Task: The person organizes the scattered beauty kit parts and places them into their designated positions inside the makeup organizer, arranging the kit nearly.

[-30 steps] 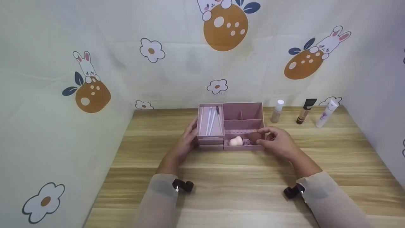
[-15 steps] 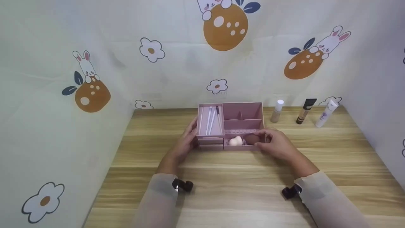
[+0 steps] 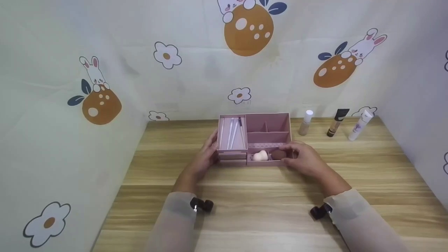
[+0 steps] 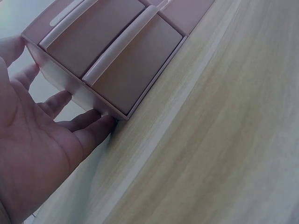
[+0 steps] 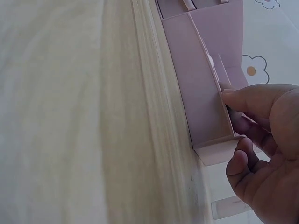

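A pink desktop organizer (image 3: 267, 163) stands at the back of the table. My left hand (image 3: 206, 155) rests against its left side; in the left wrist view its spread fingers touch the wall beside two drawers (image 4: 140, 70). At the front right compartment, my right hand (image 3: 308, 159) pinches a brown makeup sponge (image 3: 278, 154) between thumb and fingers. The right wrist view has the thumb over the organizer's front wall (image 5: 198, 79), with the sponge mostly hidden. A pale, pear-shaped makeup sponge (image 3: 260, 155) lies in the compartment to its left.
Several slim brushes (image 3: 231, 134) lie in the organizer's top left tray. To the right stand a white-capped bottle (image 3: 305, 123), a black-capped tube (image 3: 337, 122) and a white tube (image 3: 360, 125). A printed cloth (image 3: 196, 80) hangs behind the wooden table (image 3: 245, 210).
My right hand has moved slightly left and down, lowering the brown makeup sponge into the front right compartment. My left hand has stayed at the organizer's side.
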Tool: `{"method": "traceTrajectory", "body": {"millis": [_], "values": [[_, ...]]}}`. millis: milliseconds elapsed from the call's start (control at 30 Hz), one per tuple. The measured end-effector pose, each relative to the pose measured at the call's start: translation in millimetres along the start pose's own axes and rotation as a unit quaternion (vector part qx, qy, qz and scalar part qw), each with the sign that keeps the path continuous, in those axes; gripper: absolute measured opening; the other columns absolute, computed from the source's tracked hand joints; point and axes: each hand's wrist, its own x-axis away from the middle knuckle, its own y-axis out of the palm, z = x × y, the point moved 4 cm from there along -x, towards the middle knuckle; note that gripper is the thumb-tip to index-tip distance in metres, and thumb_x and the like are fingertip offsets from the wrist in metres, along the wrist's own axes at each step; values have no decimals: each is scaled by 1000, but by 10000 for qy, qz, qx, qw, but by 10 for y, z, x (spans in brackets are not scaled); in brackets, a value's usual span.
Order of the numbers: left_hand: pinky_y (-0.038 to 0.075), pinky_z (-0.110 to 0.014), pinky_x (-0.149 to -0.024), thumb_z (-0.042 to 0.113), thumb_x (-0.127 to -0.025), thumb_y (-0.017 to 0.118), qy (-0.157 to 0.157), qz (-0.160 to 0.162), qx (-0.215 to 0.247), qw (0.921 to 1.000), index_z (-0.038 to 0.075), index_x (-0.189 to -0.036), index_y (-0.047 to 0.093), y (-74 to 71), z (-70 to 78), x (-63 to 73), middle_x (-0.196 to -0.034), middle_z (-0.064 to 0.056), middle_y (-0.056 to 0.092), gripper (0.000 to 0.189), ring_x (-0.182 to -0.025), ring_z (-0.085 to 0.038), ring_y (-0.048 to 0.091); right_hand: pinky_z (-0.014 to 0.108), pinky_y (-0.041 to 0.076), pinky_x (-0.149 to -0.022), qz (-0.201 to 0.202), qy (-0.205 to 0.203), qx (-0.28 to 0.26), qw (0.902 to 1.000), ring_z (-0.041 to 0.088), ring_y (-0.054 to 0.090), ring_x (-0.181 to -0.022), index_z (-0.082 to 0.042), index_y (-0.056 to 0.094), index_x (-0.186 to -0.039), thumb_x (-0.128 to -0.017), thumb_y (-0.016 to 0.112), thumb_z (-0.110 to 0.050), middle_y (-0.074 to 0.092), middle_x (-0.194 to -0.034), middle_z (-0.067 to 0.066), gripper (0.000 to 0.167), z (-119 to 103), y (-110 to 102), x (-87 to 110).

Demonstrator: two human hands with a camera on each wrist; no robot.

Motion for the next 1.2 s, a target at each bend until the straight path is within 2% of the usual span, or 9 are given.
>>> {"method": "traceTrajectory", "body": {"millis": [167,333,467,600,733,833,900,1033,1200], "values": [[27,-51,-134,49,-112,48,-49,36,-34,10000,52,-165,28,-2,10,5,-181,5,16,57,-166,-31,25,49,53,-107,-28,-42,36,10000,34,64,-126,-14,75,-133,-89,82,-9,71,-139,13,46,-19,0,-1],[27,-53,-134,46,-113,48,5,9,56,10000,51,-166,27,13,27,11,-182,3,15,58,-166,-33,25,54,50,-116,-21,-90,102,9999,36,62,-134,-13,77,-130,-90,81,-8,71,-140,13,41,-20,-8,3],[27,-54,-134,41,-114,47,67,-66,267,9996,49,-167,26,29,33,7,-181,2,14,58,-165,-35,26,57,50,-116,13,-204,237,9995,38,63,-133,-12,78,-128,-90,81,-8,72,-137,15,38,-20,-14,5],[27,-55,-134,39,-114,45,73,-88,284,9995,47,-168,25,30,28,6,-182,1,13,58,-166,-37,24,57,48,-117,39,-68,139,9999,38,63,-134,-14,78,-128,-90,82,-11,72,-139,14,38,-4,-37,11],[28,-55,-133,40,-114,46,32,-53,175,9998,51,-167,26,23,30,9,-181,3,15,57,-165,-36,26,43,55,-97,117,200,2,9997,31,67,-110,-17,78,-127,-92,82,-14,76,-121,12,36,-9,-116,30],[29,-55,-133,42,-114,46,-2,-25,62,10000,55,-165,28,18,40,15,-181,5,16,56,-164,-35,29,29,54,-78,173,288,-188,9993,22,63,-91,-16,78,-126,-92,82,-16,75,-104,10,34,-33,-210,52],[30,-55,-133,42,-114,46,-2,-15,15,10000,56,-164,28,16,43,16,-181,6,16,55,-164,-35,29,24,55,-73,226,263,-305,9989,18,64,-87,-13,78,-126,-93,83,-16,75,-99,11,33,-37,-275,68],[30,-55,-132,43,-114,45,15,-9,11,10000,52,-166,27,19,43,13,-182,3,15,56,-164,-35,29,22,58,-75,386,189,-450,9981,14,68,-88,-8,76,-127,-94,81,-13,76,-105,16,33,-21,-397,115],[30,-55,-132,43,-114,45,15,4,-8,10000,51,-166,26,22,40,13,-182,2,14,56,-165,-35,27,19,59,-78,546,206,-408,9975,6,69,-92,-7,74,-132,-97,79,-14,74,-124,23,36,-3,-572,224]]}}
